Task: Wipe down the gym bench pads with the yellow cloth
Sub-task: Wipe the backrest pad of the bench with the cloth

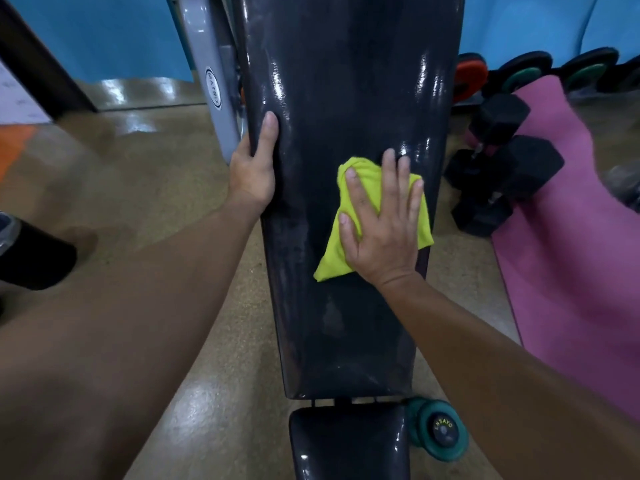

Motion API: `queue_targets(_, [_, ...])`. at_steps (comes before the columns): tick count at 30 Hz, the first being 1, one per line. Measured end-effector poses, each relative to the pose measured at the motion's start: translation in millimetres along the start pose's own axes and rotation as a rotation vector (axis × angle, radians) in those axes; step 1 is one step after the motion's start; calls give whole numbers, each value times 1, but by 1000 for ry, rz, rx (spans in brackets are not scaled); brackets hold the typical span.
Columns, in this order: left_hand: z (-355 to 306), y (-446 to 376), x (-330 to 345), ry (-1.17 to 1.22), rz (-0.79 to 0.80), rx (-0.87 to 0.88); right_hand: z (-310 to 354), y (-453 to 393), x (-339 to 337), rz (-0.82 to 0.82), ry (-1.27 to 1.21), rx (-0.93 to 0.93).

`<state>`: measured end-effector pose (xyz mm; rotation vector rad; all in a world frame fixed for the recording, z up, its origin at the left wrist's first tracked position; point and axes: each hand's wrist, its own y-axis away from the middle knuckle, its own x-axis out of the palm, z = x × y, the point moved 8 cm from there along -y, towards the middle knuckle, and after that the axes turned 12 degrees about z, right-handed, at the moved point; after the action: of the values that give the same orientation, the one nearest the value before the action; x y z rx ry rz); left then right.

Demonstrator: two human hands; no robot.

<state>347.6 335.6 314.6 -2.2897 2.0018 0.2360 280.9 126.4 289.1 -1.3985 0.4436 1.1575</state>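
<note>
A person's right hand (381, 223) lies flat, fingers (389, 174) spread, pressing a yellow cloth (349, 251) onto the long black back pad (346, 98) of a gym bench, toward the pad's 3 o'clock edge. The left hand (254, 168) grips the pad's 9 o'clock edge, thumb on top and the other fingers curled out of sight underneath. The seat pad (346, 445) sits at 6 o'clock, black dumbbells (502, 168) and a pink mat (571, 254) at 3 o'clock.

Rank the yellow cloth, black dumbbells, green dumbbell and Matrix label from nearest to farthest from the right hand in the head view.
From the right hand:
1. Yellow cloth, directly under it.
2. Black dumbbells, on the floor to its right.
3. Green dumbbell, beside the seat pad.
4. Matrix label, on the frame, far left.
</note>
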Motion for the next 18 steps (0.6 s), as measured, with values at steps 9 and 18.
queue_targets(9, [6,-1,1,-16,-42,-24,-17,-8,-7,-35,-30,124])
queue_targets(18, [3,0,2,-69,-64,-31,-28,15,-1,6,8,50])
